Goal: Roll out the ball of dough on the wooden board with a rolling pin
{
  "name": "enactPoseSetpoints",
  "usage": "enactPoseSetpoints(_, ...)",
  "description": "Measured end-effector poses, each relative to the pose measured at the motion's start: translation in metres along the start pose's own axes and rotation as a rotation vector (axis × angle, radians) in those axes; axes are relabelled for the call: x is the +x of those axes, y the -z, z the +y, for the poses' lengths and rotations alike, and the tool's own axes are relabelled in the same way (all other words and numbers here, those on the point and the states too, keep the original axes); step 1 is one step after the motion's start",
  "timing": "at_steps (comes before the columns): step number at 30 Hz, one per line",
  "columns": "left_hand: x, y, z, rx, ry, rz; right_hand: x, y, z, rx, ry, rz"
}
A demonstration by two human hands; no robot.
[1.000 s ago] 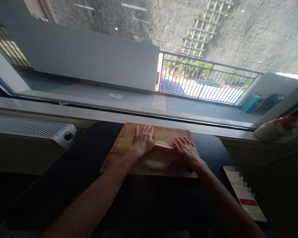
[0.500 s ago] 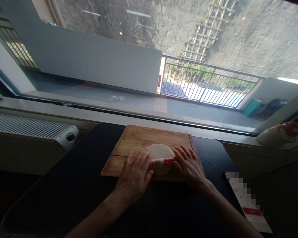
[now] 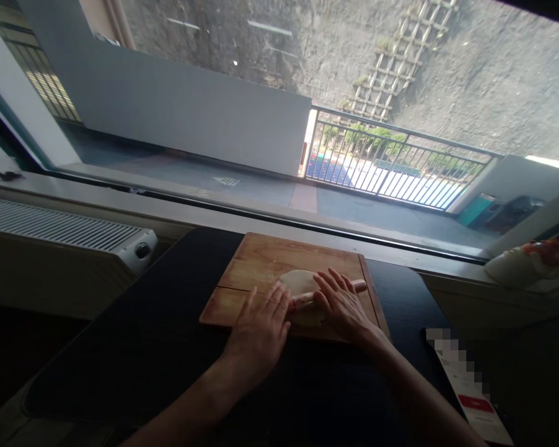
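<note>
A flat, pale round of dough point(image 3: 297, 280) lies on a wooden board point(image 3: 261, 253). A slim rolling pin point(image 3: 304, 300) crosses its near part, with red marks on its middle. My left hand point(image 3: 257, 329) lies over the pin's left end, fingers stretched out and palm down, hiding that end. Flat across the right part of the pin rests my right hand point(image 3: 342, 304), its fingers extended too. The pin's brown right tip shows beyond those fingers. Both hands cover some of the dough's near edge.
The board lies on a dark table point(image 3: 144, 323) against a window sill point(image 3: 205, 214). A white radiator point(image 3: 60, 226) stands at left. A pale pot point(image 3: 517, 267) sits on the sill at right. Near the table's right edge lies a partly blurred flat item point(image 3: 482, 413) with a red stripe.
The rolling pin has turned between my hands, its red band now mostly out of sight. My right hand has shifted left along it, baring the right tip. The view has moved slightly.
</note>
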State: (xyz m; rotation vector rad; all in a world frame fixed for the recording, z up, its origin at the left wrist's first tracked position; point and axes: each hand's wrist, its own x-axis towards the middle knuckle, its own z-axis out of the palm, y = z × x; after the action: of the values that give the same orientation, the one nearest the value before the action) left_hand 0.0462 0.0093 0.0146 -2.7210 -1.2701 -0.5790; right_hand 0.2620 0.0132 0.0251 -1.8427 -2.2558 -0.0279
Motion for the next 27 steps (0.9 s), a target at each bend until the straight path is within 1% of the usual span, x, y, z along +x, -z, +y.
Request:
enactPoseSetpoints(1, -0.003, -0.001, 0.003, 0.0, 0.001, 0.008, -0.002, 0.0, 0.001, -0.006, 0.019, 0.01)
enactPoseSetpoints(3, 0.003, -0.004, -0.001, 0.003, 0.042, 0.017, 0.011, 0.0, 0.002, -0.023, 0.007, 0.014)
enactPoseSetpoints(5, 0.021, -0.008, -0.015, -0.008, 0.11, 0.016, 0.042, 0.0, 0.0, -0.031, -0.052, -0.013)
enactPoseSetpoints(8, 0.052, -0.011, -0.04, -0.024, 0.204, 0.027, 0.098, -0.002, -0.007, -0.017, -0.124, -0.066)
enactPoseSetpoints(10, 0.062, -0.012, -0.051, -0.016, 0.236, 0.041, 0.123, -0.003, -0.011, -0.007, -0.136, -0.079)
enactPoseSetpoints(11, 0.063, -0.012, -0.052, -0.01, 0.24, 0.045, 0.128, -0.003, -0.013, -0.002, -0.14, -0.081)
enactPoseSetpoints(12, 0.06, -0.011, -0.051, -0.009, 0.238, 0.045, 0.129, -0.003, -0.014, 0.001, -0.142, -0.081)
enactPoseSetpoints(14, 0.046, -0.009, -0.043, -0.013, 0.209, 0.042, 0.114, -0.004, -0.015, 0.007, -0.139, -0.079)
enactPoseSetpoints(17, 0.017, -0.005, -0.022, -0.03, 0.119, 0.043, 0.064, -0.006, -0.013, -0.004, -0.109, -0.05)
enactPoseSetpoints(19, 0.0, -0.002, -0.008, -0.039, 0.068, 0.047, 0.029, -0.008, -0.009, -0.02, -0.077, 0.003)
enactPoseSetpoints(21, -0.008, -0.001, -0.001, -0.042, 0.042, 0.045, 0.007, -0.01, -0.005, -0.03, -0.058, 0.058)
enactPoseSetpoints(22, -0.009, -0.001, 0.0, -0.041, 0.036, 0.044, 0.005, -0.01, -0.005, -0.031, -0.052, 0.07)
enactPoseSetpoints(24, -0.002, -0.003, -0.006, -0.033, 0.046, 0.043, 0.017, -0.01, -0.005, -0.033, -0.05, 0.073)
enactPoseSetpoints(27, 0.018, -0.007, -0.025, -0.028, 0.125, 0.052, 0.067, -0.009, -0.011, -0.018, -0.069, 0.0)
